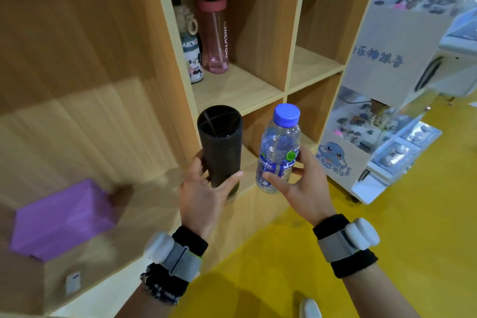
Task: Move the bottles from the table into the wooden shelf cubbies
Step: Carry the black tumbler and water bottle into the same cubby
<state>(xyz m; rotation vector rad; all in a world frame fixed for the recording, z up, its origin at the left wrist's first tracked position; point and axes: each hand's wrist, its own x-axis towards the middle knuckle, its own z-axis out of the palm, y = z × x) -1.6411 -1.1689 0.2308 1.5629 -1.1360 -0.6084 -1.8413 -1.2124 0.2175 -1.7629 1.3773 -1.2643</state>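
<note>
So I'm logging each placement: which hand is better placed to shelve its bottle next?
Probably the left hand. Its black bottle is upright, right before the open lower cubby. The right hand holds the clear bottle tilted, further right.

"CHICUTOM" on pink bottle (pixel 214 36), "MICKEY" on cartoon bottle (pixel 192 59)

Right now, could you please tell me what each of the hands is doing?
Left hand: closed around the black tumbler.
Right hand: closed around the clear water bottle.
</note>
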